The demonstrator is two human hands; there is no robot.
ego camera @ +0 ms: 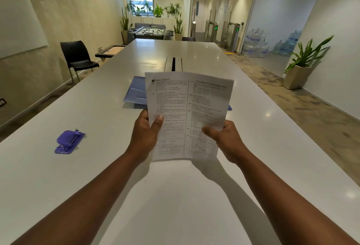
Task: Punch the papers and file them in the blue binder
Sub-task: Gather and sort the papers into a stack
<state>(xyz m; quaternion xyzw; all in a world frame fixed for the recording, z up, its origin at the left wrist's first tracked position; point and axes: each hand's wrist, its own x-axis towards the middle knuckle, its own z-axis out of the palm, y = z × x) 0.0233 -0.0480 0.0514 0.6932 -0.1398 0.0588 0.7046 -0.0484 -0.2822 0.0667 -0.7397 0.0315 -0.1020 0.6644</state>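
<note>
Step in hand: I read this as the gathering step, before any punching; I have the papers (187,112) lifted off the desk (97,167) and held upright in front of me, printed side toward the camera
Left hand (145,135): its fingers are curled round the left edge of the sheets, thumb (156,123) pressed on the printed face, the other fingers hidden behind the page
Right hand (227,140): it pinches the lower right edge, thumb (209,131) lying across the front, the rest of its fingers behind the sheets
Papers: how many sheets are in the stack I cannot tell; the top edge tilts a little down to the right, and no punched holes show along any edge
Hole punch (68,141): purple, lying on the desk well off to the left of my left fingers, untouched
Blue binder (136,93): flat on the desk just beyond my fingers, mostly hidden behind the papers, with a corner showing past the right edge; it looks open, though I cannot see any rings
Next move calls for: squaring the stack, I judge, then carrying it left to the punch and sliding one long edge into its slot; one hand will have to let go to press the lever
Risk: sheets slipping out of line when the grip changes
</note>
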